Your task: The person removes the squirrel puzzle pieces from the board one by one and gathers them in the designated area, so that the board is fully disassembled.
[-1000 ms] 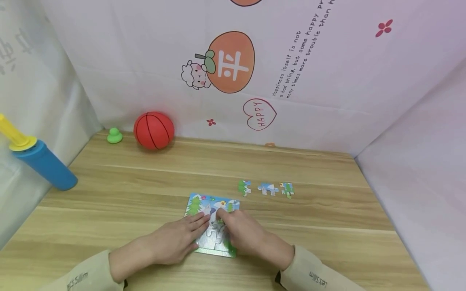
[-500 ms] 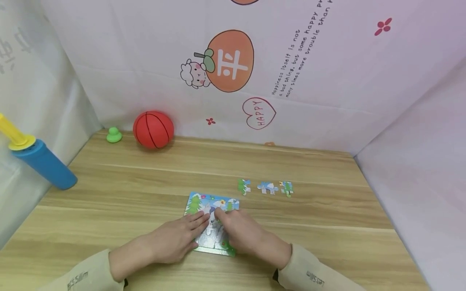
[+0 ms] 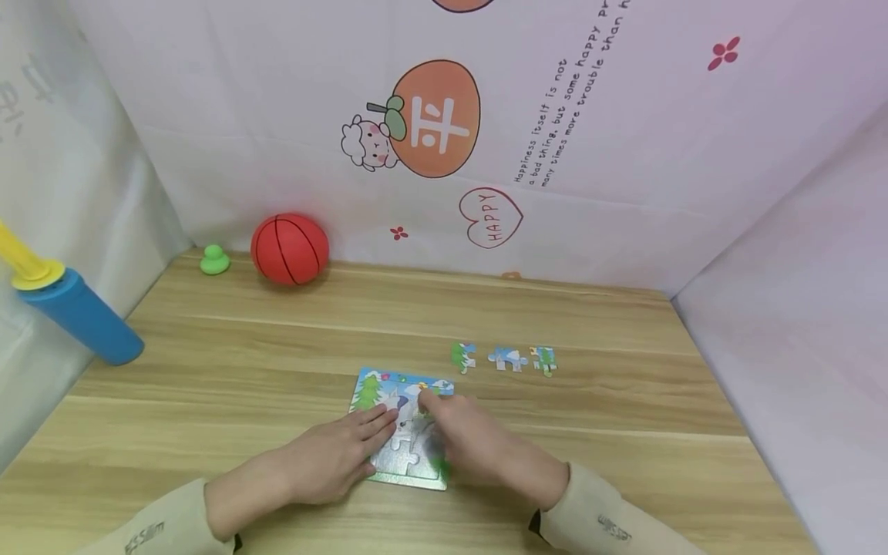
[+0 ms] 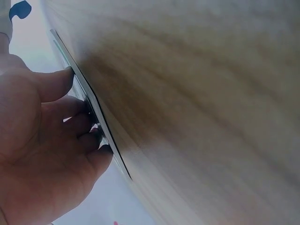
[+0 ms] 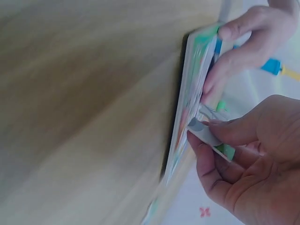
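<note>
Right hand grips piece between thumb and fingers
Left hand lies, fingers extended, on puzzle near desk's front edge.

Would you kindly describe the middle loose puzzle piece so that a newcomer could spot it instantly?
On the wooden table, find the puzzle board. Beyond it, to the right, the middle piece lies in a row between a left piece and a right piece. It is mainly blue and white, whereas both neighbours show clear green.
</note>
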`<state>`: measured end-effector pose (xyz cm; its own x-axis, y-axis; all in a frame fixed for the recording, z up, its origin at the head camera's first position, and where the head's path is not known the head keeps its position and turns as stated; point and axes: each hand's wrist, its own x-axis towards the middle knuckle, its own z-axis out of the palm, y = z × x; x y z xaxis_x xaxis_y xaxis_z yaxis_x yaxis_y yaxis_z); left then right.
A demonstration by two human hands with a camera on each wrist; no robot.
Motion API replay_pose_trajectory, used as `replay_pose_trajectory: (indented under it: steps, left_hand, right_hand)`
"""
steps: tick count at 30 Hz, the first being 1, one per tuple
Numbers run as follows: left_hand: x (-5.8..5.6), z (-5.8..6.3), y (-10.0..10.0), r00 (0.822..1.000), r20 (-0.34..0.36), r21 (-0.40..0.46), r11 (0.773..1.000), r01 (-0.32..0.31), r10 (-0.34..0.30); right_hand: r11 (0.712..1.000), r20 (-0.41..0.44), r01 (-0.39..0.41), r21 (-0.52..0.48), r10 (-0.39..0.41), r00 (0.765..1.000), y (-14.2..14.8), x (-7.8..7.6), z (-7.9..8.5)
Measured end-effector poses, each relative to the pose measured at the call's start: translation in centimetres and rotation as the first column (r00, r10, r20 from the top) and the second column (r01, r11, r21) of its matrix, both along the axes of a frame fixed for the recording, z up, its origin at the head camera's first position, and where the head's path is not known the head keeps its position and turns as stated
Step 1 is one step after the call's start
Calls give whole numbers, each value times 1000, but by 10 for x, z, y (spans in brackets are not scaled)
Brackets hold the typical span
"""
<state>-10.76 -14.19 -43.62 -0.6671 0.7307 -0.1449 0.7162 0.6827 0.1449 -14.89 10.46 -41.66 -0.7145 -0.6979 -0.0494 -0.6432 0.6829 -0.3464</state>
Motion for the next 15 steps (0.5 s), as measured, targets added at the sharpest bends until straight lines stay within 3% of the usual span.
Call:
replay_pose_trajectory:
  steps: [10, 15]
  left_hand:
    - [-1, -2, -1, 1000, 10, 0, 1000, -3, 3]
    - [-1, -2, -1, 1000, 17, -1, 1000, -1, 1]
  right_hand:
    - [994, -49, 51, -98, -56, 997, 65, -18, 6]
    - [981, -67, 120, -150, -131, 989, 110, -29, 2]
